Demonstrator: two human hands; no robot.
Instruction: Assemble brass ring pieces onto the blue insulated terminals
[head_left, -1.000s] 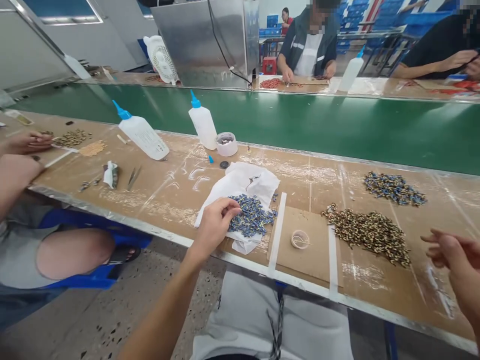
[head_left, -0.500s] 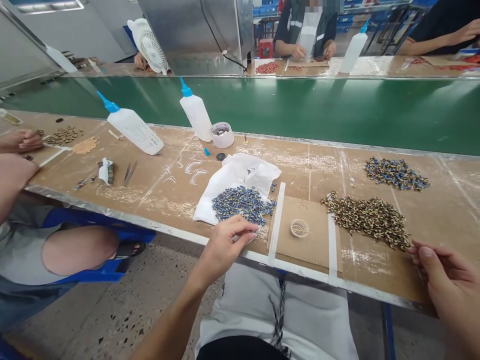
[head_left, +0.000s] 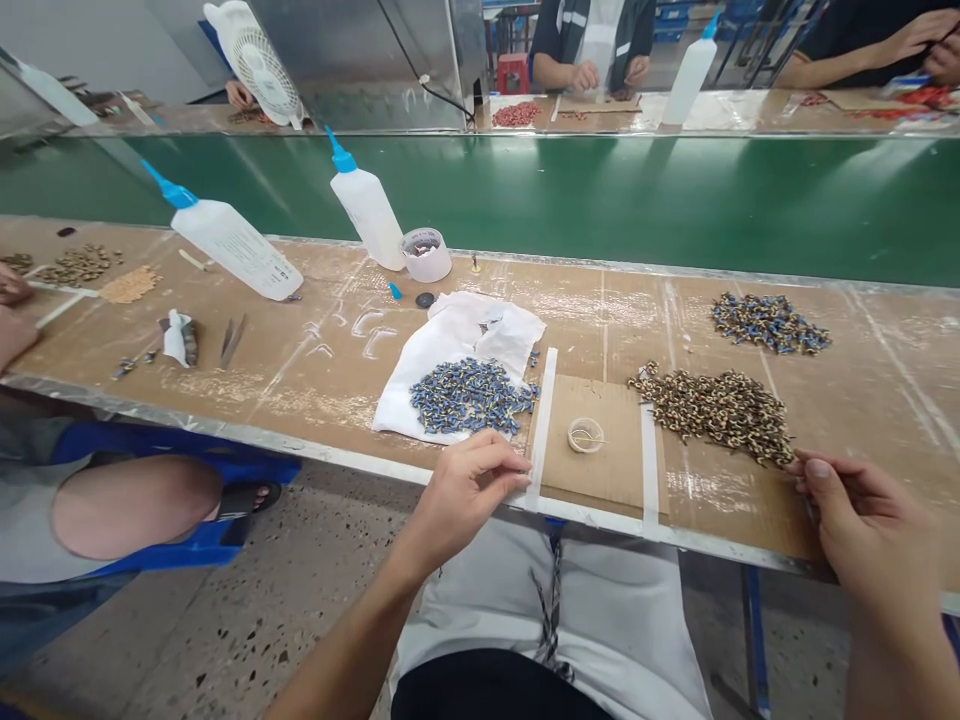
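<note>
Green conveyor belt runs behind your worktop, which is brown cardboard under glossy, wrinkled clear film. Your left hand rests at the near edge, thumb and fingertips drawn tight into a pinch just below a crumpled white cloth; whether a piece sits between them cannot be told. On that cloth lies a heap of small blue-and-yellow parts, just beyond your fingertips. Your right hand is half curled, its thumb tip touching the near right corner of a pile of small brown-and-gold parts; you cannot tell if it grips one. A second blue heap lies behind that pile, apart from it. Between your hands a cardboard square is framed by two white tape strips and carries a shallow round clear dish. Two white plastic squeeze bottles with blue nozzles stand further left, one tilted and one near upright; the fine print on the tilted one is too small to read.
</note>
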